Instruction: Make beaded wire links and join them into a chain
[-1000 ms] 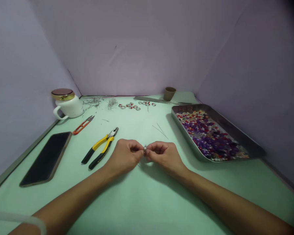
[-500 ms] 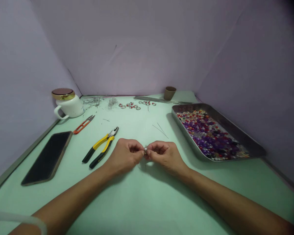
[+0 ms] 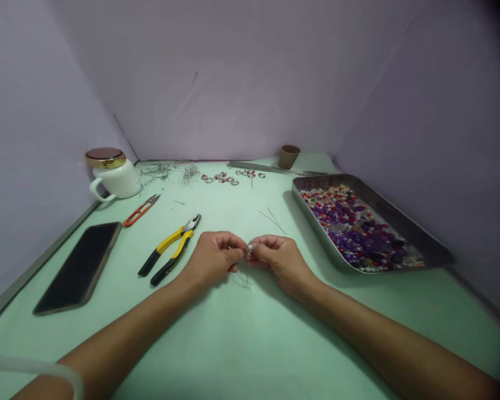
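Observation:
Fingertips of both hands meet over the middle of the table around a small beaded wire piece (image 3: 249, 249) with whitish, clear beads. My right hand (image 3: 281, 258) pinches it between thumb and forefinger. My left hand (image 3: 217, 256) is closed in a pinch at its left side, apparently on its wire; the fingers hide most of it. Just below the hands, thin wire (image 3: 244, 280) shows against the table. Left of my left hand lie pliers (image 3: 173, 244) with yellow and black handles, jaws pointing away. Beyond the hands are loose wire pieces (image 3: 274, 220).
At right stands a metal tray (image 3: 323, 240) of mixed beads. Red and clear beaded rings (image 3: 220, 178), wire tangles (image 3: 156, 171), a bundle of straight wires (image 3: 270, 168) and a brown cup (image 3: 289, 157) are at the back. Left are a lidded mug (image 3: 120, 180), orange thread snips (image 3: 141, 211) and a phone (image 3: 79, 266).
The beaded piece has turned and shifted slightly right, into my right fingertips. My left fingers have changed their pinch. More wire shows beneath the hands.

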Available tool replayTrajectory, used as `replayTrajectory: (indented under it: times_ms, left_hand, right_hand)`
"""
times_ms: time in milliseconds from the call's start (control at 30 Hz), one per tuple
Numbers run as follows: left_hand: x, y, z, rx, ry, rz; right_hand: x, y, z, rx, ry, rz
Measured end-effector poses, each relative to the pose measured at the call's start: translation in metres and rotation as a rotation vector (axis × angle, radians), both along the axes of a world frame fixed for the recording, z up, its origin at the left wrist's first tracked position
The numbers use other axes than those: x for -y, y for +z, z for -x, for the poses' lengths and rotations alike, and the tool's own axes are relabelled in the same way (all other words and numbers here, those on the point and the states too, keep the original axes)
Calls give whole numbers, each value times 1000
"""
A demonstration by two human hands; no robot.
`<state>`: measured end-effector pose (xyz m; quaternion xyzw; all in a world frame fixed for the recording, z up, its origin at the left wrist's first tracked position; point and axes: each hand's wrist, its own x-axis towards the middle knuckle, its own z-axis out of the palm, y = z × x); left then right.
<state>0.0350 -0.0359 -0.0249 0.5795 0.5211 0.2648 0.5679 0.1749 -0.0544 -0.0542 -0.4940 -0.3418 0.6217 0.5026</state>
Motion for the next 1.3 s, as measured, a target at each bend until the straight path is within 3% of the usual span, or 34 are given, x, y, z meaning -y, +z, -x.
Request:
replayTrajectory:
  times_ms: [400, 600, 800, 1033, 1300]
  left_hand:
    - [6, 7, -2, -14, -29, -21]
    - [3, 0, -3, -48, -20, -52]
    - [-5, -2, 0, 63, 49, 59]
    - [-3, 3, 0, 112, 15, 117]
    - [-2, 1, 0, 34, 17, -9]
  right_hand:
    - [-1, 2, -1, -67, 17, 53]
    - [0, 1, -2, -79, 47, 42]
    - [3, 0, -5, -69, 153, -73]
    - [2, 0, -4, -69, 109, -59]
    - [3, 2, -5, -20, 141, -87]
